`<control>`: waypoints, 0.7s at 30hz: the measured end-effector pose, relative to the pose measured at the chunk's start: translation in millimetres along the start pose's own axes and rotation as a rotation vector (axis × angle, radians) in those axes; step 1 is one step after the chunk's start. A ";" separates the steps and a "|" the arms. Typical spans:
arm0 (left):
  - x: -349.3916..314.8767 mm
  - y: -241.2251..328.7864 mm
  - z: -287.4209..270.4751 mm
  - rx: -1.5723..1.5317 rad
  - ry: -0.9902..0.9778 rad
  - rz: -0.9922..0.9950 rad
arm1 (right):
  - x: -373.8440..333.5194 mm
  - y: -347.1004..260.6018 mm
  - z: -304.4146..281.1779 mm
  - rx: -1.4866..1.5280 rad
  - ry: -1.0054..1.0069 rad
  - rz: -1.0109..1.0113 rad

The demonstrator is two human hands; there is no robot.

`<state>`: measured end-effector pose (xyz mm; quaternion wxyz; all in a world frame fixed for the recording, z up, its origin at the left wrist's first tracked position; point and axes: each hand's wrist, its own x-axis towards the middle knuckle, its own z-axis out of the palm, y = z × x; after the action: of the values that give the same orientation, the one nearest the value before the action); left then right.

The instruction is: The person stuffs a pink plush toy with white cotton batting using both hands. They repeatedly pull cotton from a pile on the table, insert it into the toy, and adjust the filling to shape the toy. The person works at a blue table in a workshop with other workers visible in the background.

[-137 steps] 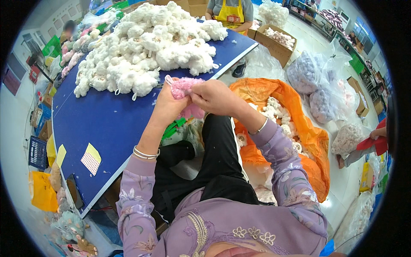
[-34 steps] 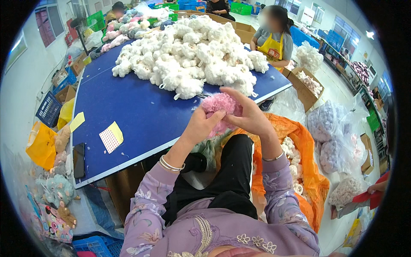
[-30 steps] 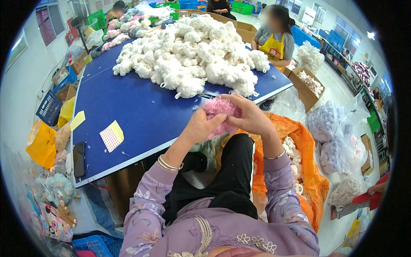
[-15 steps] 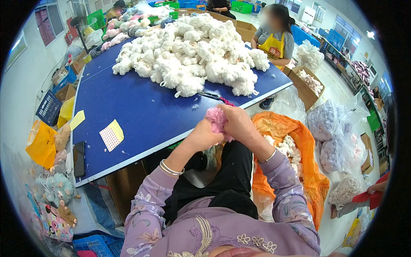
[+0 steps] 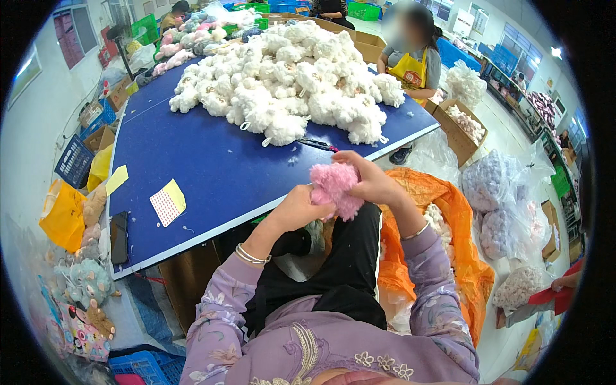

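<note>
A small, fluffy pink plush piece is held over my lap, just off the near edge of the blue table. My left hand pinches its left side between thumb and fingers. On the other side, my right hand grips it with the thumb, the index finger stretched out above. Its exact shape is partly covered by my fingers. Beyond the hands, a dark slim tool with a pink end lies on the table beside a large heap of white fluffy plush pieces, several with small loops.
A patterned sheet and a dark phone lie at the table's left. An orange sack with white plush stands right of my legs. Across the table's right corner sits a person in a yellow apron. Bagged plush stands farther right.
My right hand has moved slightly right and its grip has loosened, so more of the pink plush shows. The left hand has shifted a little left. The tool's pink end is less visible.
</note>
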<state>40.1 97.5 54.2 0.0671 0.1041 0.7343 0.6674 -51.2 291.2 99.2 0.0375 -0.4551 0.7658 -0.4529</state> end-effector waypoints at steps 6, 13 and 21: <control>-11.0 -0.5 -0.1 0.124 -0.028 -0.017 | -7.3 -16.9 2.0 -0.072 -0.248 0.090; -13.4 21.0 3.7 -0.097 0.009 -0.046 | -15.0 -41.3 -18.6 0.518 -0.267 0.159; -16.0 10.4 -7.7 -0.005 -0.113 -0.038 | -3.7 -8.8 6.9 0.124 -0.293 0.119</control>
<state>54.5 87.1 64.7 0.1213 0.1275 0.7294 0.6610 -40.0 287.8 100.3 0.2038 -0.4669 0.7482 -0.4251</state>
